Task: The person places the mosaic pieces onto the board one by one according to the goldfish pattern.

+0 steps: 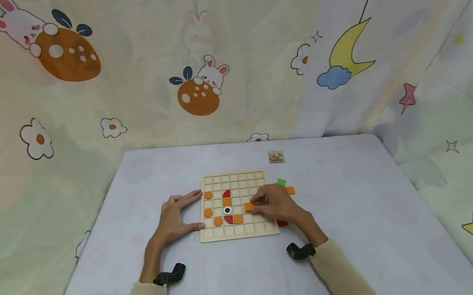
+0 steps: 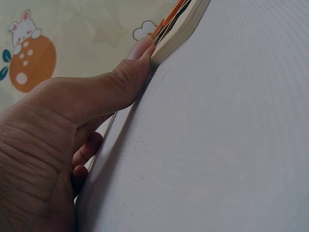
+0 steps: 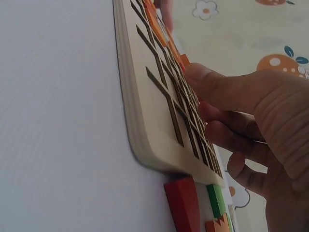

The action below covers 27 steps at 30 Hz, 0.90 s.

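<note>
A wooden grid board (image 1: 249, 232) lies on the table in the head view. My left hand (image 1: 174, 220) rests against its left edge, thumb and fingers spread apart; the left wrist view shows the thumb (image 2: 143, 48) at the board's corner. Over the grid's right part, my right hand (image 1: 278, 203) pinches an orange square tile (image 1: 248, 207) between thumb and fingers. To its left sit a black-and-white eye tile (image 1: 227, 210), red quarter-round tiles (image 1: 229, 220), orange square tiles (image 1: 237, 219) and several orange discs (image 1: 208, 213) in grid squares.
Right of the board lie a green piece (image 1: 281, 182), an orange piece (image 1: 290, 190) and a red piece (image 3: 183, 203), close to its edge. Behind it is a small patterned card (image 1: 276, 157). A printed cloth (image 1: 140, 80) hangs beyond the table's back edge.
</note>
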Available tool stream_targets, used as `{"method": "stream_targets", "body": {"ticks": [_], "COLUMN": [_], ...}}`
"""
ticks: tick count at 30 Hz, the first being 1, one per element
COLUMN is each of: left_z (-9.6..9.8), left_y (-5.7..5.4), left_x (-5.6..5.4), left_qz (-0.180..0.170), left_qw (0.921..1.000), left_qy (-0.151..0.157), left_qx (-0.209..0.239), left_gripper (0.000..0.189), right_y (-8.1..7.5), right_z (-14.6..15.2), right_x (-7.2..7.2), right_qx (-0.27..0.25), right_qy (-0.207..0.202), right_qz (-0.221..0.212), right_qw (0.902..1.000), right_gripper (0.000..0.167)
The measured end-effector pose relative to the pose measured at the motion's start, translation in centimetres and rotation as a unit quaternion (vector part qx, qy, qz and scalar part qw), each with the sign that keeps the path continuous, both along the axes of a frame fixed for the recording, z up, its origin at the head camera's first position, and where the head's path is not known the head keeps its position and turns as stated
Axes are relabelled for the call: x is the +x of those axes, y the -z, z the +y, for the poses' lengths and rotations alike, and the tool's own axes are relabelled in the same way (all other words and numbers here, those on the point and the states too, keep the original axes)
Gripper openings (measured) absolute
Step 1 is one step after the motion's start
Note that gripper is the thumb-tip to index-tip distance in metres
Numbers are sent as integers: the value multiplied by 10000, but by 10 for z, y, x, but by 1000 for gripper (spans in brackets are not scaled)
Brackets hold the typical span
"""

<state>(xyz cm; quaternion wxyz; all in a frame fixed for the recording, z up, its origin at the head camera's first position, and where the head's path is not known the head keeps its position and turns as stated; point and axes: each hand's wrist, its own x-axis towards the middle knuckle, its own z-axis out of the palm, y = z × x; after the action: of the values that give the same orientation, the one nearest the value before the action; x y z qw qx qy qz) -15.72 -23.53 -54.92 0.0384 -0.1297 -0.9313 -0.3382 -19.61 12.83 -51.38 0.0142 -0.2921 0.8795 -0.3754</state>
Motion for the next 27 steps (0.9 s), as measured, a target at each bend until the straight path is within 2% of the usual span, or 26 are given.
{"method": "stream_targets", "body": {"ticks": [7,13,27], "left_z": [-1,0,0], "left_y": [3,-1,-1], "left_x": [-1,0,0], "left_qz": [18,34,49], "left_qw": [10000,10000,10000], "left_qy": [1,-2,10], "left_qx": [-51,17,-51], "left_gripper": [99,100,100], "right_y": [3,2,2], "right_z": [-12,-18,-25], "right_x": [-1,-2,-5], "right_qx": [132,121,245], "right_qy": [-31,-121,-166], "right_qz": [-127,-81,-125], "right_qw": [9998,9998,9995], "right_gripper": [18,19,20]}}
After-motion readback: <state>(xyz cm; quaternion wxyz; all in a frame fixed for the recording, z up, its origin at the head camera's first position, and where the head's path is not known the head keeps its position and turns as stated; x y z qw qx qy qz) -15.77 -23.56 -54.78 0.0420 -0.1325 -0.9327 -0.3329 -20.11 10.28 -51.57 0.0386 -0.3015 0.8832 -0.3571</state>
